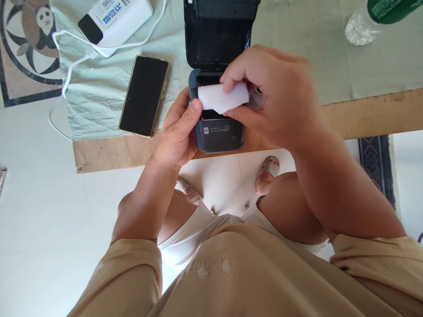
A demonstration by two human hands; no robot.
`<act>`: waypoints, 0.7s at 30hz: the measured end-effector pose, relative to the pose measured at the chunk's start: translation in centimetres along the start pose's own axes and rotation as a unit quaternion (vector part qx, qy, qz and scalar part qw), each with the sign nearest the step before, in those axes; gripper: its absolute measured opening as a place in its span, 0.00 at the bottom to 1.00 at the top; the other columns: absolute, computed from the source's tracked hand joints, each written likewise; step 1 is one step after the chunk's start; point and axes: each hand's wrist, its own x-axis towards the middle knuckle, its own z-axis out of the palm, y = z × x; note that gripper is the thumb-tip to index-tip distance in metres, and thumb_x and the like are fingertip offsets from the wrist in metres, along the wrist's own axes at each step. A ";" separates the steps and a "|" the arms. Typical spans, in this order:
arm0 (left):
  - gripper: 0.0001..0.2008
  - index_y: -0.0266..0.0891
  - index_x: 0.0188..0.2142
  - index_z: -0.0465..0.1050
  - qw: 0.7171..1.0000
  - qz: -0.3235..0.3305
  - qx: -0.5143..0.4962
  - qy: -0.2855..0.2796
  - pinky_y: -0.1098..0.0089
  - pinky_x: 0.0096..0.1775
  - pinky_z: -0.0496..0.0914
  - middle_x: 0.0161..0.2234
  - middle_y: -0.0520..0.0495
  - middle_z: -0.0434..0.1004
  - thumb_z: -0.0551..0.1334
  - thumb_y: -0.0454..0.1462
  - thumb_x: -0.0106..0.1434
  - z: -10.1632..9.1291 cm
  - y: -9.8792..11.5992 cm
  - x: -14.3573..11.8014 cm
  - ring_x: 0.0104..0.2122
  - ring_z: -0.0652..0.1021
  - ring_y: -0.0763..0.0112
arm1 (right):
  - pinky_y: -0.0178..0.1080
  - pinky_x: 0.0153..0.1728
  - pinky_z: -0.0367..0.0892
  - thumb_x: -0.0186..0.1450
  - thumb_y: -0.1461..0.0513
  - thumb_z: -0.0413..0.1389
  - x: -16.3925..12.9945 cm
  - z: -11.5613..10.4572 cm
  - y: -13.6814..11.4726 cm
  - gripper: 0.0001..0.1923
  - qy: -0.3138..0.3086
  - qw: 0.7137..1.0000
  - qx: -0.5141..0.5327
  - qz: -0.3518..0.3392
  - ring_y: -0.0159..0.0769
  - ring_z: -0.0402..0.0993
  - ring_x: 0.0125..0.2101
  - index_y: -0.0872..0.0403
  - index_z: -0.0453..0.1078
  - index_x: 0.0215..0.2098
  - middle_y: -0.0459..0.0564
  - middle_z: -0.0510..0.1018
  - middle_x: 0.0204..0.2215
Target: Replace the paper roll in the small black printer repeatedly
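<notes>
At frame centre, the right hand [274,97] pinches 1 white paper roll [223,97] over 1 open printer [216,88] at the desk [109,154] edge. The left hand [180,130] grips the printer's side, thumb touching the roll. 1 phone [144,95] lies left, with open cloth [330,66] at right.

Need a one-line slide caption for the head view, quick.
Right hand holds a white paper roll over the open printer; left hand steadies it, beside a phone.
</notes>
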 end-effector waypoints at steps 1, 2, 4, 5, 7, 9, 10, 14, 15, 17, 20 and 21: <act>0.18 0.46 0.49 0.74 1.000 0.002 0.004 0.002 0.53 0.64 0.71 0.50 0.46 0.83 0.68 0.52 0.66 0.0 0.0 0.0 0.70 0.66 0.49 | 0.41 0.41 0.68 0.60 0.70 0.55 0.0 0.0 0.0 0.11 0.005 1.000 -0.001 -0.003 0.37 0.76 0.38 0.50 0.71 0.38 0.44 0.81 0.38; 0.19 0.46 0.50 0.74 1.000 0.001 0.010 0.006 0.53 0.64 0.71 0.50 0.46 0.82 0.68 0.53 0.66 -0.1 -0.1 0.0 0.70 0.66 0.49 | 0.41 0.40 0.68 0.60 0.70 0.55 0.0 0.0 0.1 0.11 0.013 1.000 -0.004 -0.005 0.37 0.77 0.38 0.50 0.71 0.38 0.44 0.81 0.39; 0.21 0.47 0.51 0.74 1.000 -0.009 0.019 0.010 0.53 0.64 0.71 0.51 0.45 0.82 0.68 0.54 0.65 -0.1 -0.1 0.1 0.70 0.66 0.47 | 0.41 0.40 0.68 0.61 0.69 0.56 0.0 0.0 0.1 0.10 0.034 0.999 -0.012 -0.010 0.37 0.77 0.38 0.51 0.72 0.39 0.45 0.82 0.39; 0.22 0.47 0.51 0.74 1.000 -0.013 0.021 0.012 0.52 0.64 0.71 0.52 0.45 0.82 0.68 0.54 0.65 -0.1 -0.1 0.1 0.70 0.66 0.47 | 0.41 0.39 0.68 0.61 0.69 0.56 0.0 0.0 0.1 0.09 0.044 0.999 -0.018 -0.010 0.37 0.77 0.38 0.52 0.72 0.39 0.46 0.82 0.39; 0.22 0.46 0.51 0.74 1.000 -0.014 0.017 0.013 0.52 0.64 0.71 0.52 0.45 0.81 0.68 0.54 0.65 -0.1 -0.3 0.1 0.69 0.67 0.46 | 0.41 0.39 0.68 0.60 0.69 0.56 0.1 0.2 0.2 0.10 0.058 0.998 -0.031 -0.007 0.37 0.78 0.38 0.53 0.73 0.39 0.47 0.82 0.39; 0.21 0.44 0.51 0.73 1.000 -0.001 0.000 0.009 0.51 0.63 0.72 0.51 0.44 0.80 0.67 0.53 0.66 -0.2 -0.5 0.2 0.69 0.68 0.46 | 0.40 0.39 0.68 0.59 0.71 0.54 0.1 0.5 0.1 0.13 0.053 0.997 -0.047 -0.001 0.37 0.79 0.39 0.53 0.74 0.39 0.46 0.82 0.40; 0.20 0.43 0.51 0.73 1.000 0.004 -0.008 0.006 0.51 0.63 0.72 0.51 0.44 0.79 0.66 0.52 0.67 -0.3 -0.6 0.3 0.69 0.68 0.46 | 0.40 0.39 0.69 0.59 0.72 0.53 0.1 0.6 0.1 0.13 0.048 0.997 -0.055 0.002 0.37 0.79 0.39 0.52 0.73 0.38 0.46 0.82 0.40; 0.18 0.39 0.51 0.72 1.000 0.011 -0.012 -0.004 0.50 0.62 0.74 0.50 0.44 0.78 0.64 0.49 0.70 -0.5 -0.9 0.4 0.68 0.70 0.47 | 0.40 0.39 0.70 0.61 0.71 0.53 0.2 0.8 0.1 0.12 0.023 0.996 -0.080 0.012 0.36 0.80 0.40 0.49 0.72 0.35 0.43 0.83 0.41; 0.18 0.39 0.52 0.72 1.000 0.012 -0.008 -0.002 0.50 0.62 0.74 0.51 0.44 0.79 0.64 0.49 0.70 -0.5 -0.9 0.4 0.67 0.71 0.47 | 0.41 0.39 0.71 0.61 0.71 0.53 0.3 0.7 0.1 0.11 0.024 0.996 -0.079 0.013 0.37 0.81 0.40 0.48 0.72 0.35 0.43 0.83 0.41; 0.19 0.40 0.52 0.72 1.000 0.015 -0.010 -0.001 0.51 0.61 0.75 0.51 0.44 0.79 0.64 0.48 0.70 -0.6 -1.0 0.4 0.67 0.71 0.47 | 0.42 0.39 0.71 0.61 0.70 0.54 0.3 0.3 0.1 0.11 0.027 0.997 -0.070 0.014 0.38 0.81 0.41 0.47 0.72 0.35 0.42 0.84 0.40; 0.20 0.40 0.54 0.72 0.999 0.017 -0.035 -0.010 0.50 0.61 0.75 0.52 0.44 0.78 0.65 0.48 0.69 -0.7 -1.2 0.4 0.67 0.71 0.47 | 0.41 0.40 0.71 0.62 0.69 0.55 0.3 -0.3 0.1 0.09 0.034 0.998 -0.047 0.018 0.39 0.81 0.43 0.48 0.72 0.36 0.43 0.83 0.39; 0.20 0.40 0.54 0.72 0.999 0.018 -0.042 -0.013 0.50 0.61 0.75 0.52 0.44 0.78 0.66 0.48 0.69 -0.8 -1.2 0.5 0.68 0.70 0.46 | 0.41 0.40 0.71 0.62 0.68 0.55 0.3 -0.5 0.1 0.09 0.033 0.998 -0.040 0.021 0.39 0.81 0.44 0.48 0.72 0.37 0.43 0.83 0.39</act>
